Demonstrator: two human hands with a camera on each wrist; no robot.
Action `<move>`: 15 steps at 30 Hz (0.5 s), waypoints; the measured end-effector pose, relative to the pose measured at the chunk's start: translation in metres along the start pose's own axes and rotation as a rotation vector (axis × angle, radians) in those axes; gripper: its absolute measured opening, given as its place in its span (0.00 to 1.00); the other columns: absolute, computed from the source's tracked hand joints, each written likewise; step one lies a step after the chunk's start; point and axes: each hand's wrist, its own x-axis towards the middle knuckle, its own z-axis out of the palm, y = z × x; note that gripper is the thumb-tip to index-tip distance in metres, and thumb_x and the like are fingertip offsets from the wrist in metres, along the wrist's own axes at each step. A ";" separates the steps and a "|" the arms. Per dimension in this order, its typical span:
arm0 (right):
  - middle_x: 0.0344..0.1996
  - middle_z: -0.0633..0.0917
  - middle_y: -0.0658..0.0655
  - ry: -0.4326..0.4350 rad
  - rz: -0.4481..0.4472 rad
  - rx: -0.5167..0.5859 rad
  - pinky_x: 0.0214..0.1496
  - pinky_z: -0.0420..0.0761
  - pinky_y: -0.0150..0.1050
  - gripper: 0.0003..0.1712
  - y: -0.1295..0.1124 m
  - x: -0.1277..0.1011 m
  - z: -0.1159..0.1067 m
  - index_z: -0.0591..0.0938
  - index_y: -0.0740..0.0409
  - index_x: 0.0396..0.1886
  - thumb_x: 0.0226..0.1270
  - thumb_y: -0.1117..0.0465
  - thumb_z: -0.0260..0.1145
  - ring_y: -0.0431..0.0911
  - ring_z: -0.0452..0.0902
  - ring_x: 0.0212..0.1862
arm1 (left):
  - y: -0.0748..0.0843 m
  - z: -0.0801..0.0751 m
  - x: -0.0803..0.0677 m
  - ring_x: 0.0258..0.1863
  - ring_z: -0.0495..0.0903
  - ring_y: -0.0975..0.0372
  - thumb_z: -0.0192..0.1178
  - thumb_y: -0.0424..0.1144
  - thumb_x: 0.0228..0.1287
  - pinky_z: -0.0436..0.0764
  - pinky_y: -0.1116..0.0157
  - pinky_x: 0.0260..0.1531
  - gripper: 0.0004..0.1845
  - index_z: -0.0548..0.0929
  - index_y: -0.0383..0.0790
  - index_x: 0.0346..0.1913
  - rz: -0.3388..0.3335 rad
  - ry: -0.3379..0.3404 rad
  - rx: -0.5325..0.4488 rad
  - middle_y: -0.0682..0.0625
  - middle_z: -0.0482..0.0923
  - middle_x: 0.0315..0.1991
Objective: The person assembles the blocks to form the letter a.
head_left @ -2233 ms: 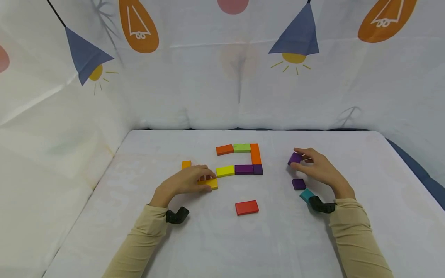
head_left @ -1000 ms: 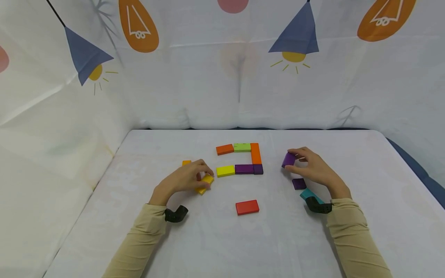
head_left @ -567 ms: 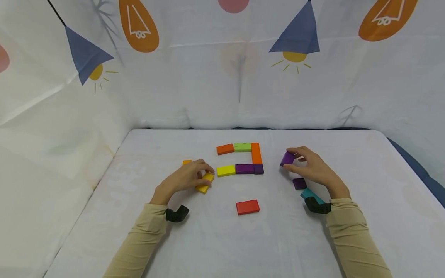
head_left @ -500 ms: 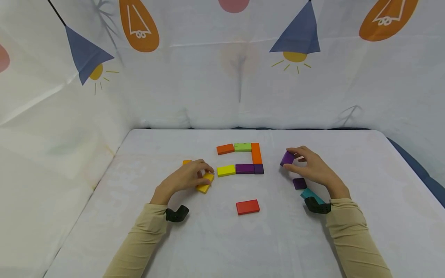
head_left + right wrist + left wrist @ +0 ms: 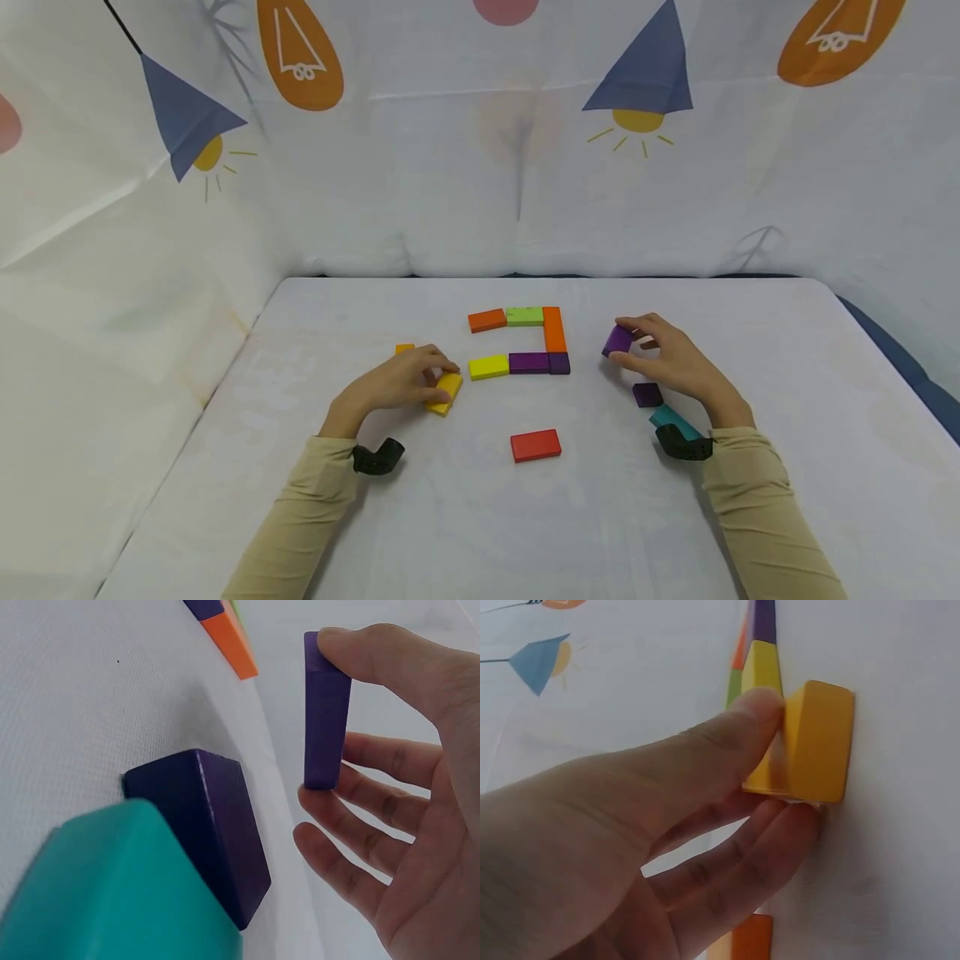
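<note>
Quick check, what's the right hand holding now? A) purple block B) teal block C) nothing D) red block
A: the right hand pinches a purple block between thumb and fingers, lifted off the table; the teal block and red block lie untouched.

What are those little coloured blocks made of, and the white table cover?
Yellow block and purple block: likely painted wood or plastic, with an even matte colour and crisp, slightly rounded edges. Table cover: seemingly woven cloth, since a fine weave shows.
</note>
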 end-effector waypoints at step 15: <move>0.50 0.70 0.57 0.001 0.003 -0.007 0.53 0.70 0.54 0.40 -0.005 -0.001 0.001 0.64 0.55 0.62 0.54 0.41 0.61 0.53 0.67 0.52 | -0.003 0.004 0.004 0.36 0.72 0.64 0.63 0.48 0.51 0.73 0.68 0.37 0.21 0.77 0.50 0.50 -0.014 0.029 -0.027 0.55 0.71 0.43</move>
